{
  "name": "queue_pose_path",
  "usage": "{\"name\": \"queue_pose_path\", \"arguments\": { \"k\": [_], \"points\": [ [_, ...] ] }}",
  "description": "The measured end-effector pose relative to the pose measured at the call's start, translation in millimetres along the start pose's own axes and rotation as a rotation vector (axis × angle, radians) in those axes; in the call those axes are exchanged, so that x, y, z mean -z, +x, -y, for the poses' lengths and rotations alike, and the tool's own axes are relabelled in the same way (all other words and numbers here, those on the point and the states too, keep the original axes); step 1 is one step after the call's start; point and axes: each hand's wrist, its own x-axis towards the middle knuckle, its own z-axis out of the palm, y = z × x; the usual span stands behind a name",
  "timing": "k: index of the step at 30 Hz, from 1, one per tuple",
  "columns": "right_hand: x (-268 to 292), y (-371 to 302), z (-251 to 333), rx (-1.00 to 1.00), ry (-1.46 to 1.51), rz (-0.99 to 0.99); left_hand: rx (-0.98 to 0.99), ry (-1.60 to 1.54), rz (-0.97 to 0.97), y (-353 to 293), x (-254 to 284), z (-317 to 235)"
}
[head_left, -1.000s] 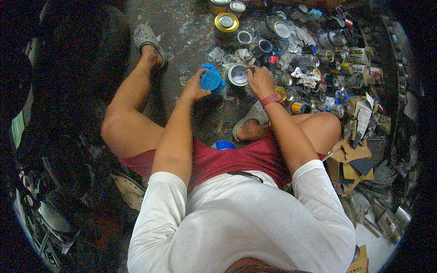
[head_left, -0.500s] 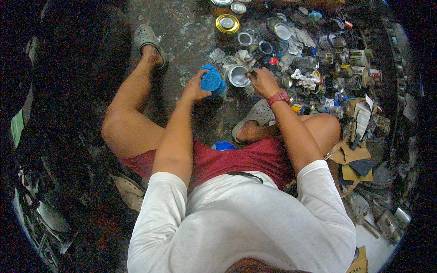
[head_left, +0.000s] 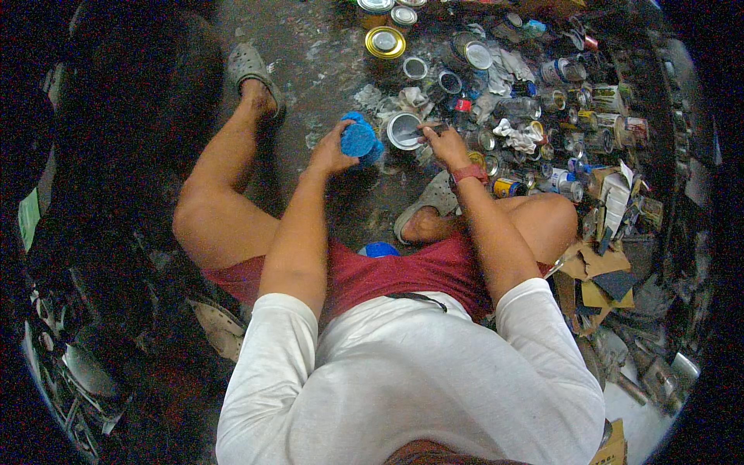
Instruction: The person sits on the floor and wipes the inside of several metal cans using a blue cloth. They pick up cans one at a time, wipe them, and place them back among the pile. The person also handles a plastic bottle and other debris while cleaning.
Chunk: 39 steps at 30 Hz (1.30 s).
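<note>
My left hand (head_left: 333,152) is wrapped round a blue object (head_left: 359,141) with a round, rough-looking top; its exact kind is unclear. Just right of it, an open metal can (head_left: 404,144) with pale grey contents stands on the floor. My right hand (head_left: 447,147), with a red watch on the wrist, pinches a thin dark stick-like tool (head_left: 432,125) at the can's right rim. The tool's tip reaches over the can's mouth. Whether it touches the contents is hard to make out.
Smaller open cans (head_left: 415,68) and a closed can with a gold-rimmed lid (head_left: 385,43) stand beyond. Many cans and jars (head_left: 554,101) crowd the right side, with crumpled white rags (head_left: 519,136) among them. Torn cardboard (head_left: 593,262) lies near my right knee. A dark tyre-like shape (head_left: 194,77) is at left.
My right hand has turned and shifted slightly, and more of the thin tool shows over the can. My left hand and the blue object stay nearly in place.
</note>
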Motion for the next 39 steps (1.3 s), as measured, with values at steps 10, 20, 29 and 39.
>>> {"name": "queue_pose_path", "arguments": {
  "k": [10,20,29,39],
  "points": [
    [105,-31,22,-0.075,0.296,-0.065,0.018,0.011,0.011,6,-5,9],
    [173,-66,70,0.121,0.227,-0.081,-0.037,-0.010,-0.028,6,-7,13],
    [134,-56,76,0.248,0.091,-0.082,-0.025,-0.031,0.007,8,-7,17],
    [16,-35,57,0.327,-0.570,-0.168,0.006,-0.035,-0.031,0,-4,2]
  ]
}}
